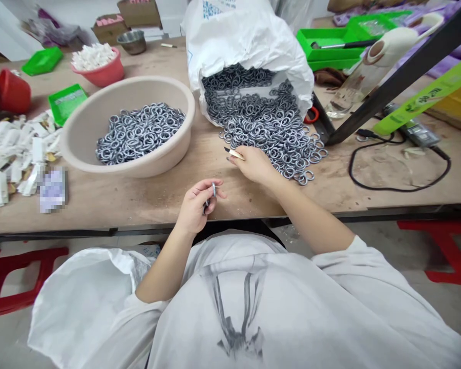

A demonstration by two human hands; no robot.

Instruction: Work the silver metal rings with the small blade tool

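Note:
My left hand [195, 207] is closed near the table's front edge, pinching a grey ring [214, 189] upright between thumb and fingers. Something dark, perhaps more rings, shows lower in that palm. A small knife [235, 153] with a pale handle and dark pointed tip is gripped in my right hand [256, 164]. That hand is beside a spread pile of grey rings [261, 128], which spills from the mouth of a white sack [246, 41]. To the left, a large beige basin [130, 84] contains many similar rings.
White pieces [19, 154] lie heaped at the left, near a green tray [67, 105] and a red bowl [111, 72]. A dark metal bar [392, 77] slants up at the right, with a black cable [353, 174] beside it. An open white bag [84, 302] is below the table edge.

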